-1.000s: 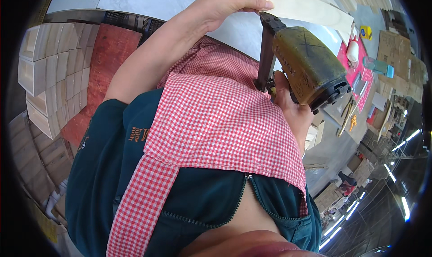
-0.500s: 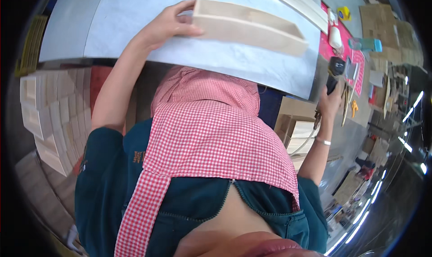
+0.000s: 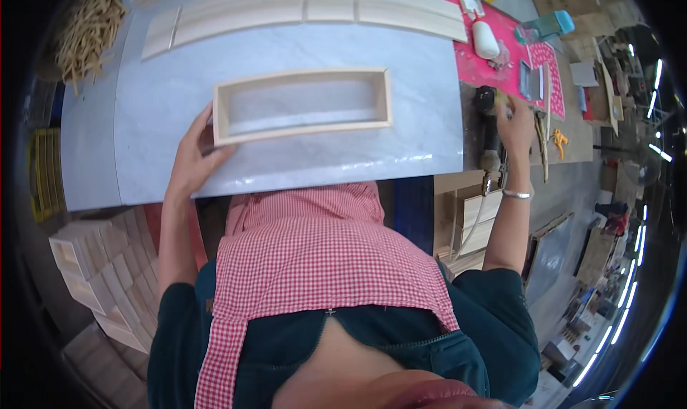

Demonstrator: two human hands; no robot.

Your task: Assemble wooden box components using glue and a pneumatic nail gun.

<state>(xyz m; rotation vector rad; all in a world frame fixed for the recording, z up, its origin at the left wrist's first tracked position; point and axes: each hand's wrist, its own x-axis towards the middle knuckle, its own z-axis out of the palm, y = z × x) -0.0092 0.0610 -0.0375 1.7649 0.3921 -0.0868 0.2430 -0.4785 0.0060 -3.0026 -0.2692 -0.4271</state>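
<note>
A shallow rectangular frame of pale wood (image 3: 304, 130) rests on the white marbled tabletop (image 3: 322, 158), and the tabletop shows through its open middle. My left hand (image 3: 192, 158) is closed on its left end, thumb at the near corner and fingers along the outer side. On the bench to the right lies a black air tool (image 3: 491, 133) that looks like a nail gun, with a hose fitting at its near end. Just right of it, my right hand (image 3: 517, 128) has bent fingers near the tool's head. Whether those fingers hold anything is unclear.
Thin pale boards (image 3: 243, 10) line the table's far side. Wood strips (image 3: 89, 30) fill a heap at far left. A white bottle (image 3: 484, 40) and a teal-capped container (image 3: 551, 27) stand at far right. Stacked wooden boxes (image 3: 107, 266) are below left.
The wooden frame has come down flat onto the tabletop, my left hand still at its left end. My right hand has let go of the air tool's handle, and the tool now lies down.
</note>
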